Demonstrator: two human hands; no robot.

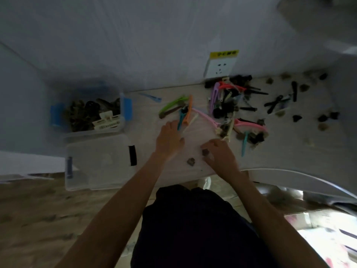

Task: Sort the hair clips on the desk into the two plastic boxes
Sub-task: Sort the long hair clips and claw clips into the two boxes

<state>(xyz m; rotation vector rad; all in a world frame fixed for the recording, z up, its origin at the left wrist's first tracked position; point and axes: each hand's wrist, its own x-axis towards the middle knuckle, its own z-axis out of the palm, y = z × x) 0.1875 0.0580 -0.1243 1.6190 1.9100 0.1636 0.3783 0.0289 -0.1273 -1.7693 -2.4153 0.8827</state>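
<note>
Both hands are over the near part of the table [286,151], and the frame is blurred. The left hand [170,138] lies flat with fingers reaching toward a cluster of long clips [185,111] — green, orange, teal and cream — its fingertips touching or just short of them; I cannot tell which. The right hand [220,153] has its fingers curled around a small dark clip [205,152], and another small clip [191,162] lies on the table just to its left. A bigger pile of clips [229,99] sits farther back by the wall socket [219,67], with small dark ones scattered to the right. At the left edge stand the two boxes — the far box [123,105], with blue latches, already holds dark clips; the near box [96,161] is clear plastic.
</note>
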